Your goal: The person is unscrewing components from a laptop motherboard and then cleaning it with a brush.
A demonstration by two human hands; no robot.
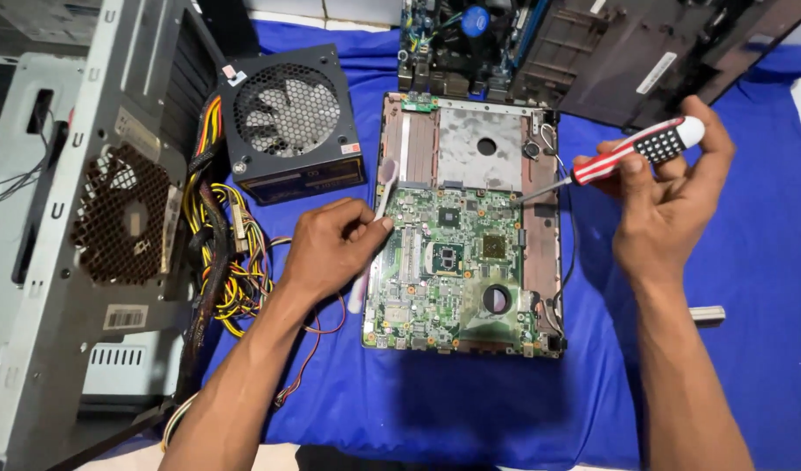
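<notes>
A laptop base with its green motherboard [457, 262] exposed lies on a blue cloth [470, 401] in the middle of the view. My left hand [330, 249] rests at the board's left edge and grips a white toothbrush [384, 185], whose head points up and away from me. My right hand [666, 205] is raised to the right of the laptop base and holds a screwdriver [636, 150] with a red, white and black handle. Its metal tip points down and left toward the base's right side, near the top of the board.
A black power supply [291, 122] with a round fan grille sits at the upper left, its yellow and black cable bundle [221, 253] running to an open grey computer case [78, 218]. Another circuit board [457, 39] and a dark laptop cover [644, 52] lie at the top. A small pale object [707, 314] lies at right.
</notes>
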